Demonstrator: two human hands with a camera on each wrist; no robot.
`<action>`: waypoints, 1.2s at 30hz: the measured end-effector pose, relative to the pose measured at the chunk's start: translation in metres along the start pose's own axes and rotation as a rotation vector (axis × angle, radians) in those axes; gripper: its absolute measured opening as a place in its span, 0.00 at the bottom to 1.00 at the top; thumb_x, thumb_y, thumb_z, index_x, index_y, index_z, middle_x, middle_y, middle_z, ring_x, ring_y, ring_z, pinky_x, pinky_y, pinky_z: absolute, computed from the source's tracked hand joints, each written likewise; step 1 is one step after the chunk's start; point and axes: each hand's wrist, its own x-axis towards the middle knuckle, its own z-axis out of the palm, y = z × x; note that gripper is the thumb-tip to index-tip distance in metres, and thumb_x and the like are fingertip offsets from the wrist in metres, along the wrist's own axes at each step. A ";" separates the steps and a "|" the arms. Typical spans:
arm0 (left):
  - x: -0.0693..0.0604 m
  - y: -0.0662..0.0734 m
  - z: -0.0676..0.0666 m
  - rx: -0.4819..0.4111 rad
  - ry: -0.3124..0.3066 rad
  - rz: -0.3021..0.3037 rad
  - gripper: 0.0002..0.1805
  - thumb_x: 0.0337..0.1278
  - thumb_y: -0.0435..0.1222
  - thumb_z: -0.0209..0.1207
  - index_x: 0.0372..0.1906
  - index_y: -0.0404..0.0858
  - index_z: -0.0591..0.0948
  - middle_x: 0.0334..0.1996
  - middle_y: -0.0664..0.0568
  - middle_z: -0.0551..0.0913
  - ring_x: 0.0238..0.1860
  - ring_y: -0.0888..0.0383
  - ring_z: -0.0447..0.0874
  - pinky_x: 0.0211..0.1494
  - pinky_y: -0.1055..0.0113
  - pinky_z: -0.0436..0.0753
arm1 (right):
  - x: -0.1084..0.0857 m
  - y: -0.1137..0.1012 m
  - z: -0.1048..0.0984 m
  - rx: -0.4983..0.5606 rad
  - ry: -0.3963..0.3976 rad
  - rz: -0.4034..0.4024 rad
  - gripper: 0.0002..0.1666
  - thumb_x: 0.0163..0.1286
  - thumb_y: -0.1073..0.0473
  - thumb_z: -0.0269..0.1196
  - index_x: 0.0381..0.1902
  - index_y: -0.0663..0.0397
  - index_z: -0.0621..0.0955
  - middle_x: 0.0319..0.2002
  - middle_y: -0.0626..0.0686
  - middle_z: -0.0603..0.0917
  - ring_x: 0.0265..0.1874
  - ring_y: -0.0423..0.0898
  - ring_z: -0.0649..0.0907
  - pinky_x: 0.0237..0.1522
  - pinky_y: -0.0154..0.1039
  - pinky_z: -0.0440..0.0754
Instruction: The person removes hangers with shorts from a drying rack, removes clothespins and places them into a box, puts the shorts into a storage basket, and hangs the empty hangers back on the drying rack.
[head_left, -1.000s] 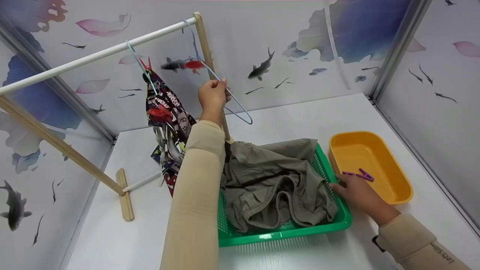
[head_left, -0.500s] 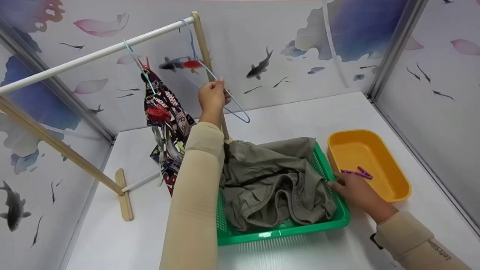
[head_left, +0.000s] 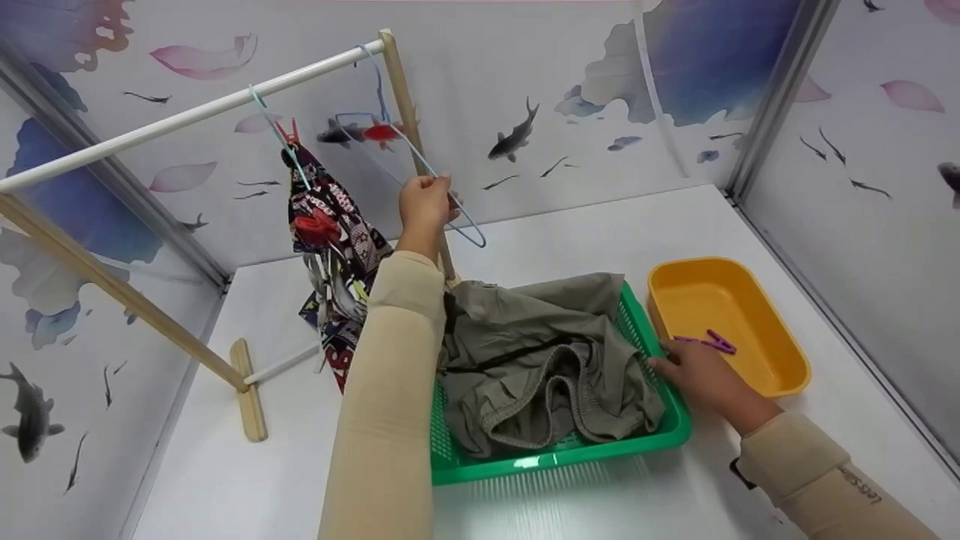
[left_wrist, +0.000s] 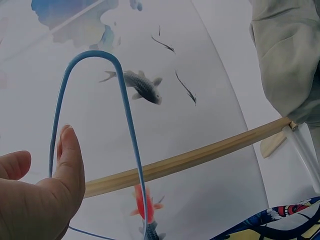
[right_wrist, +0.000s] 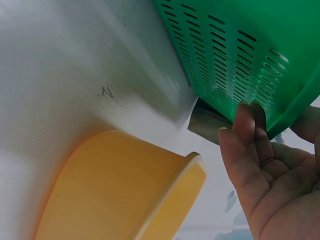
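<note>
In the head view my left hand [head_left: 425, 210] holds the lower bar of a blue clothes hanger [head_left: 471, 225] at the right end of the rack's white rail [head_left: 187, 110]. The left wrist view shows the hanger's rounded end [left_wrist: 95, 54] beyond my fingers [left_wrist: 70, 155]. My right hand [head_left: 705, 375] grips the right rim of a green basket [head_left: 566, 454], thumb over the edge and fingers against the slotted outer wall [right_wrist: 220, 55]. Inside lies a crumpled grey-green garment with a gathered waistband, likely trousers [head_left: 540, 322]. My left forearm covers the basket's left side.
A patterned garment [head_left: 337, 210] hangs by a red clothespin [head_left: 288, 131] from a mint-green hanger [head_left: 274, 124]. Right of the basket stands a yellow tub [head_left: 757, 300] with purple clothespins [head_left: 718, 342]. The rack's wooden foot [head_left: 248, 390] rests at left. Printed walls enclose the table.
My left hand has dropped slightly, and the blue hanger has swung a little, showing more of its far side. The view has shifted somewhat. My right hand stays on the basket rim.
</note>
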 end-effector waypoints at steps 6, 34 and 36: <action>-0.009 -0.009 -0.004 0.066 -0.002 0.017 0.14 0.71 0.37 0.51 0.55 0.34 0.71 0.38 0.47 0.76 0.38 0.56 0.78 0.47 0.65 0.81 | 0.000 0.000 -0.001 -0.016 0.008 -0.009 0.19 0.74 0.50 0.56 0.49 0.62 0.75 0.31 0.52 0.74 0.34 0.47 0.76 0.39 0.39 0.77; -0.076 -0.099 -0.062 0.574 -0.203 0.197 0.23 0.65 0.34 0.55 0.62 0.30 0.70 0.62 0.35 0.70 0.64 0.42 0.68 0.62 0.50 0.73 | -0.006 -0.014 -0.005 -0.204 0.194 -0.126 0.39 0.71 0.52 0.59 0.69 0.70 0.61 0.64 0.74 0.63 0.61 0.70 0.66 0.61 0.68 0.64; -0.076 -0.105 -0.063 0.632 -0.217 0.193 0.25 0.65 0.34 0.55 0.66 0.31 0.68 0.65 0.36 0.67 0.65 0.42 0.67 0.63 0.50 0.71 | -0.005 -0.019 -0.007 -0.195 0.200 -0.150 0.39 0.71 0.53 0.60 0.70 0.70 0.60 0.66 0.73 0.61 0.62 0.70 0.64 0.62 0.68 0.63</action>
